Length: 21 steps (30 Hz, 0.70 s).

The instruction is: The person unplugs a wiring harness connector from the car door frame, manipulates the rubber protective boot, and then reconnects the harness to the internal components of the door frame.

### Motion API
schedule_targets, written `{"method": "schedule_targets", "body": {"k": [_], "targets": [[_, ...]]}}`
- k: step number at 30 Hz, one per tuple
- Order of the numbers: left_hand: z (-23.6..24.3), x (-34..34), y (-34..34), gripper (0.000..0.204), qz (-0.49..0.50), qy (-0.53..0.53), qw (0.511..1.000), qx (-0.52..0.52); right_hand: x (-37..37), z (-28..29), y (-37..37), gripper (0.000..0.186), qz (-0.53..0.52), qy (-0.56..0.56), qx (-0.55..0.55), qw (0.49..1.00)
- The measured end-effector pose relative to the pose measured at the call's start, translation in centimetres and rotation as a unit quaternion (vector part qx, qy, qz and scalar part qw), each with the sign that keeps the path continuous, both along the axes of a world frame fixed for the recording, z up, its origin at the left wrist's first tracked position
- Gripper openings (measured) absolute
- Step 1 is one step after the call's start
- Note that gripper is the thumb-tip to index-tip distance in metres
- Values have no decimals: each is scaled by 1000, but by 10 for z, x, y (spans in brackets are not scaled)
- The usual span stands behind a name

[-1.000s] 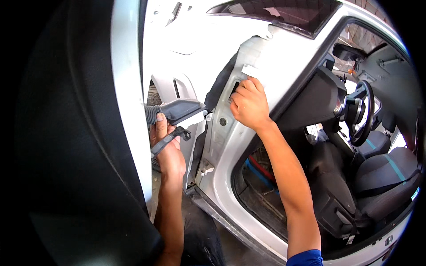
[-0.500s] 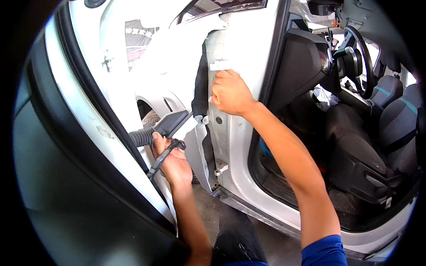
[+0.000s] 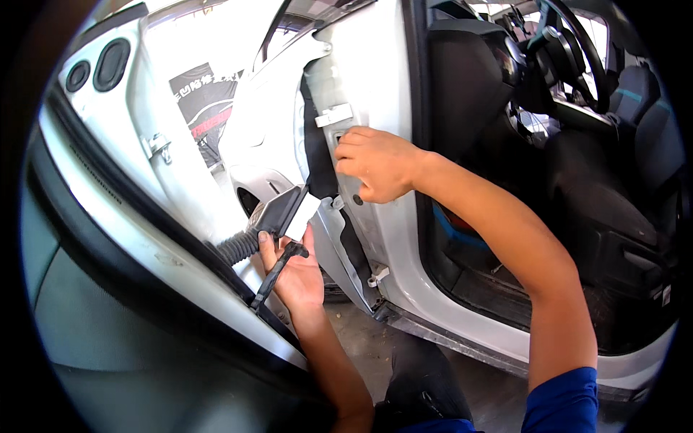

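Left fingers (image 3: 266, 242) gripped a black ribbed rubber sleeve (image 3: 238, 248) beside its dark plastic housing (image 3: 277, 210); right fingers (image 3: 352, 137) curled, hold unclear. Sleeve seemed pliant, housing the surer hold.

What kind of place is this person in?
Probably a car repair workshop: a white car door stands open, the left hand holds a dark plastic part with a ribbed hose, and the floor looks plain and grey.

The tube (image 3: 240, 248) is black, the plug (image 3: 277, 209) dark grey and white, the sleeve (image 3: 563, 401) blue, the seat (image 3: 639, 84) grey, teal-striped.
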<state>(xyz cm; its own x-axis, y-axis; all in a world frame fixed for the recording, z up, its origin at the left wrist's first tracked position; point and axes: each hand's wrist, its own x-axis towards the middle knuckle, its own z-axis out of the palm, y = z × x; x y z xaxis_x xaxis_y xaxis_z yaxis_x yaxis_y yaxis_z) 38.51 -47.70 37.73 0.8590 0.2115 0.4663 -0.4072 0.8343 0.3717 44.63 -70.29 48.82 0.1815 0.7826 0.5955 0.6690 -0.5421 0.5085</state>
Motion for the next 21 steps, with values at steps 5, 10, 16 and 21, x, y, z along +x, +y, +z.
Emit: {"method": "schedule_targets", "body": {"k": [5,10,16,21], "targets": [[0,1,-5,31,-8,10,999,39,-2,-11,-8,15,13,-54,42,998],[-2,3,-10,21,53,106,989,93,-6,-26,3,9,-83,-202,87,972],[-14,14,-10,31,21,66,993,99,-3,-36,37,9,-149,-118,245,951],[-6,14,-17,29,-41,-25,999,24,-23,-22,56,21,-104,137,421,890]]}}
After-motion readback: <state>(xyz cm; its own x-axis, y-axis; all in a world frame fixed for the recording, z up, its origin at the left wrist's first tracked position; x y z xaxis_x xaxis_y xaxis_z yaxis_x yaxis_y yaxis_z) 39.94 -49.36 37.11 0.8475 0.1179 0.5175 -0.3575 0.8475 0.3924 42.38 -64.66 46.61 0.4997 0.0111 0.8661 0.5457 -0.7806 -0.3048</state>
